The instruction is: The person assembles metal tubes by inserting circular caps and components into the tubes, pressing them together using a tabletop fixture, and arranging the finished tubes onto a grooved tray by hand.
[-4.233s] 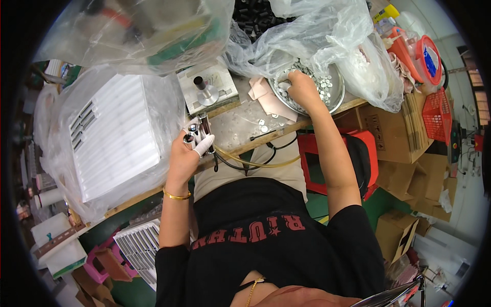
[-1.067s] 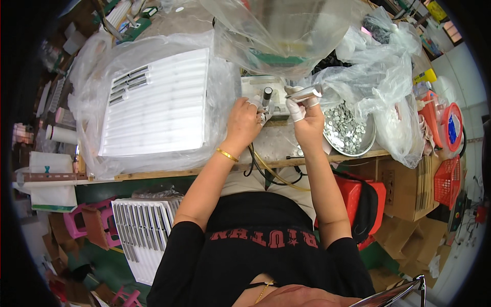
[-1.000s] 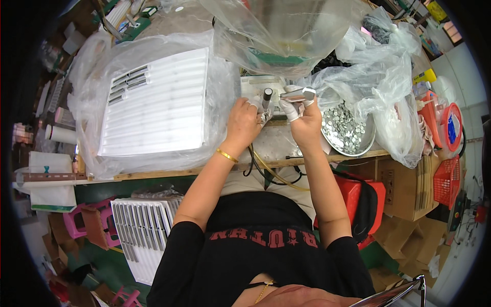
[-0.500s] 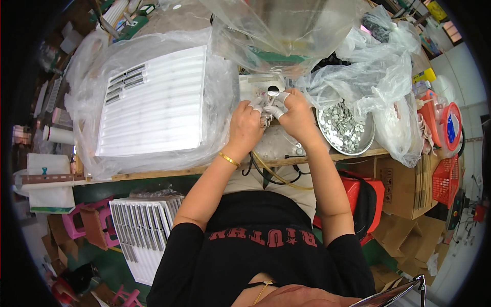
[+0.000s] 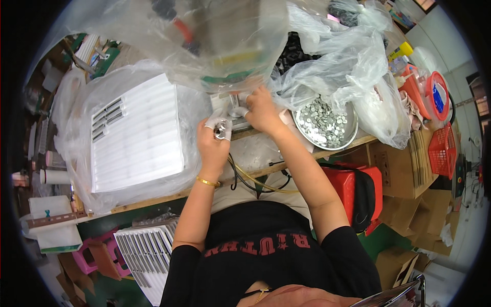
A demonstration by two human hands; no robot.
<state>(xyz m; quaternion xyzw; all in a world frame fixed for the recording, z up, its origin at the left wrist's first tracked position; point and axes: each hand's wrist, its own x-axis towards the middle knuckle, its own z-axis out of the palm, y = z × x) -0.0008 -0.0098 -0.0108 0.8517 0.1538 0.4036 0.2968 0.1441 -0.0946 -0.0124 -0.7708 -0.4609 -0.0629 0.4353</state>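
Observation:
My left hand (image 5: 210, 140), with white covers on its fingertips, is closed around a small shiny metal piece (image 5: 220, 132), mostly hidden by the fingers. To its right and a little farther off, my right hand (image 5: 261, 111) has its covered fingertips curled together beside an upright shiny metal post (image 5: 234, 100) on a small bench device (image 5: 217, 102). Whatever those fingertips grip is too small to make out. Left of my hands, a white ribbed tray (image 5: 138, 148) carries several slim chrome bars (image 5: 108, 113) in its far left corner.
A round metal pan (image 5: 353, 137) of small silvery discs lies right of my hands, with crumpled clear plastic (image 5: 337, 66) beyond it. A clear plastic sheet (image 5: 240, 41) hangs over the device. Cables (image 5: 245, 181) droop off the bench's wooden front edge (image 5: 153, 200). Red baskets (image 5: 441, 148) stand far right.
My hands, together before, are now apart: the left has come nearer with the shiny metal piece, the right stays at the device. The view has shifted right.

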